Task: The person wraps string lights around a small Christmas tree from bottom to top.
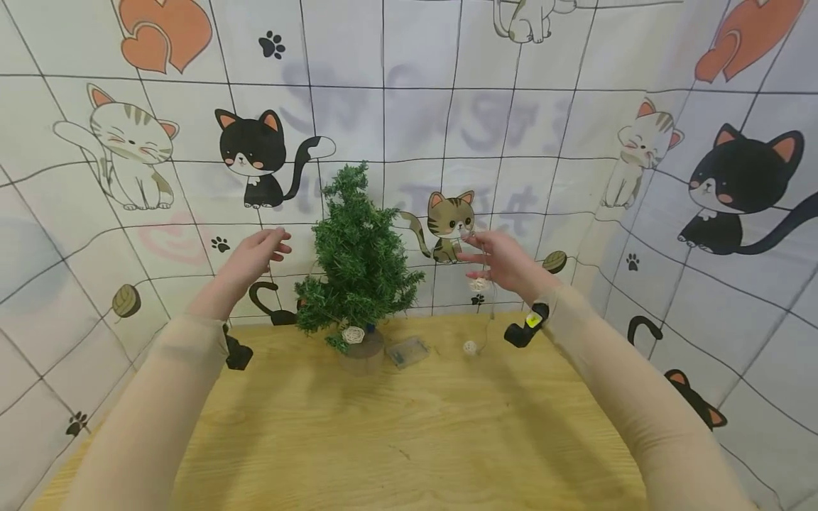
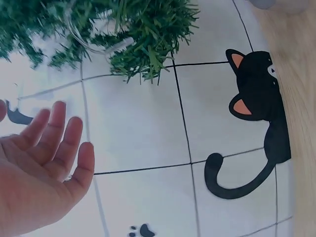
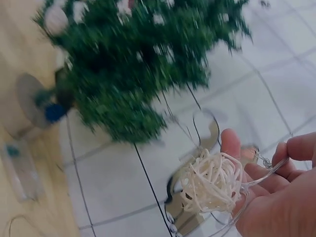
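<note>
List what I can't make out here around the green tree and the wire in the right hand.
Head view: the trunk of the bushy green artificial tree, hidden by its own greenery.
Head view: details inside the flat clear plastic box, too small.
Left wrist view: much of the tree, cut off by the upper edge.
Right wrist view: the thin clear wire, cut off by the bottom edge.

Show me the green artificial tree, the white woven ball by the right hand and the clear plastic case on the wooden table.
Green artificial tree (image 1: 359, 264): head view, middle of its foliage.
White woven ball (image 3: 211, 183): right wrist view, middle of its strands.
Clear plastic case (image 1: 408, 352): head view, its upper face.
</note>
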Motion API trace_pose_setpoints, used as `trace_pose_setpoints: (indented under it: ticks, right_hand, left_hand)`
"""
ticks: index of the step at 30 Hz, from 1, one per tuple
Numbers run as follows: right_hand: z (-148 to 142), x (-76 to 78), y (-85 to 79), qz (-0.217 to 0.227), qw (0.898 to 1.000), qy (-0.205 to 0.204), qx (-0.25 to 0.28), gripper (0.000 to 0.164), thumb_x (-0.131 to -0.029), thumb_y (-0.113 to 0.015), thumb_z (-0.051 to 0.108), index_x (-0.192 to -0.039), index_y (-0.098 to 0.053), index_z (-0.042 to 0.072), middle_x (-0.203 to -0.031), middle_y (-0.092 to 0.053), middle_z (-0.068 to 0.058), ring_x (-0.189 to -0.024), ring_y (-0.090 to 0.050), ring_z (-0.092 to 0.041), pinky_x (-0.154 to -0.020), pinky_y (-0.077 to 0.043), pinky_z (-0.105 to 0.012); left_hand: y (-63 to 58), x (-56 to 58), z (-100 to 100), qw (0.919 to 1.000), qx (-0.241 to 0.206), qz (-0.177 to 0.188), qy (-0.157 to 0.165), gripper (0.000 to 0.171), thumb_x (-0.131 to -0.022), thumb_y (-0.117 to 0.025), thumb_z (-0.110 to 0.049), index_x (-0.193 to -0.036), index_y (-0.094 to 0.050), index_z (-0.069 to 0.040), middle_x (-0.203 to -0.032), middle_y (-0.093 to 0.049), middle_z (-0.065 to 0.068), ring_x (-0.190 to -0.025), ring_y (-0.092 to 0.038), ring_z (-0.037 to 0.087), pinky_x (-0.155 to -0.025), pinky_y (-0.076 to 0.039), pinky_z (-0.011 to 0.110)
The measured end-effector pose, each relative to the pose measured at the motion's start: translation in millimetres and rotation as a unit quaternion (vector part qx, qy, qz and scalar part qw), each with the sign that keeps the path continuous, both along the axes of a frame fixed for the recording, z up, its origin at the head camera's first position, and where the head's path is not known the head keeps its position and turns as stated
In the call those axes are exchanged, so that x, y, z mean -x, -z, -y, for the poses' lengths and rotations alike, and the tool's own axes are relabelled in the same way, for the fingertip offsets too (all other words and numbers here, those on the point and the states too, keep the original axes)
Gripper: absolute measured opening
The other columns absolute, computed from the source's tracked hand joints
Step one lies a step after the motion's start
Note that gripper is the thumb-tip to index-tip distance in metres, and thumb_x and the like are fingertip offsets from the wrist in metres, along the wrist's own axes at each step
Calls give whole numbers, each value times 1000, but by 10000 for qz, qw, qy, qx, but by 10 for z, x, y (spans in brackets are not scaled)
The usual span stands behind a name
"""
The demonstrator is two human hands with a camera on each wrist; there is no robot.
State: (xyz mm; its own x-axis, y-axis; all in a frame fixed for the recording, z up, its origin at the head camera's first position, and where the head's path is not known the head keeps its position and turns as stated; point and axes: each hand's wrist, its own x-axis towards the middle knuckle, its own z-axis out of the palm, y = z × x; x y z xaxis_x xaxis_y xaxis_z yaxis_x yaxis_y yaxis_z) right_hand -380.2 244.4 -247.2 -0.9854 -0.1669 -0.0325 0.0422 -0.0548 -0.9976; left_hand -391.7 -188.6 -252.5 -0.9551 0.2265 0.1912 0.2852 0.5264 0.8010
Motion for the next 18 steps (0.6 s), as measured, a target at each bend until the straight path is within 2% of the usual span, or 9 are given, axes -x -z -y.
trace_pose_setpoints:
  ticks: [3,6,8,10,12,13,14,15,18]
  right_hand:
    - [-1,-201,26,52,9999,-103,26,24,-107,-34,26,-123,-43,11,-158,-25,-4,-132,-44,-29,-72,-54,-35]
    - [3,-374,43,42,9995,-289,149,20,-106,-35,25,-100,-47,10,-157,-28,-3,-129,-47,-27,-69,-54,-35]
    - [12,-480,50,3,9987,-471,214,24,-107,-35,25,-93,-49,10,-158,-27,-4,-127,-49,-26,-69,-54,-34]
    - [29,-573,57,-46,9974,-652,315,28,-107,-36,25,-87,-51,11,-158,-25,-5,-125,-51,-24,-69,-55,-34]
    - [57,-656,63,-96,9955,-852,397,30,-107,-36,26,-85,-50,13,-159,-22,-7,-124,-51,-24,-70,-55,-34]
    - [76,-692,65,-121,9944,-949,447,31,-107,-35,26,-84,-50,14,-159,-21,-7,-125,-50,-24,-71,-55,-34]
    - [102,-725,65,-123,9933,-1022,528,31,-107,-35,26,-83,-51,15,-159,-21,-8,-127,-49,-25,-72,-55,-34]
    - [128,-752,65,-129,9918,-1117,605,32,-107,-36,26,-82,-52,15,-159,-21,-8,-129,-47,-28,-73,-55,-34]
    - [214,-816,64,-147,9874,-1364,784,33,-107,-37,24,-81,-56,15,-159,-21,-10,-137,-36,-34,-75,-55,-35]
  left_hand:
    - [48,-231,-10,9988,-42,-434,-214,67,-102,-29,-54,-146,-37,-4,-133,-50,21,-125,-43,38,-101,-33,57]
    - [114,-473,-55,9893,-107,-1355,-524,56,-103,-36,-48,-140,-45,-6,-125,-55,17,-116,-49,33,-92,-39,51]
    - [172,-619,-123,9707,-204,-2315,-602,44,-104,-43,-36,-132,-53,-4,-116,-59,16,-107,-52,28,-84,-40,43]
    - [239,-742,-234,9406,-277,-3351,-463,32,-101,-51,-23,-122,-58,0,-107,-62,16,-98,-53,26,-79,-39,38]
    - [322,-861,-391,9108,-242,-4120,-81,25,-96,-56,-12,-114,-61,3,-102,-63,15,-94,-54,25,-80,-40,37]
    - [372,-921,-484,9027,-206,-4295,181,23,-94,-58,-9,-112,-62,4,-102,-64,14,-96,-55,25,-83,-40,38]
    - [427,-985,-585,9019,-155,-4293,453,23,-92,-60,-8,-112,-62,4,-104,-64,14,-97,-55,25,-85,-41,39]
    - [496,-1045,-692,9101,-123,-4080,713,24,-92,-61,-10,-114,-62,2,-106,-64,11,-100,-56,24,-87,-43,40]
    - [729,-1202,-1039,9569,-306,-2465,1504,33,-94,-63,-17,-125,-57,-7,-117,-62,6,-107,-57,23,-89,-47,42]
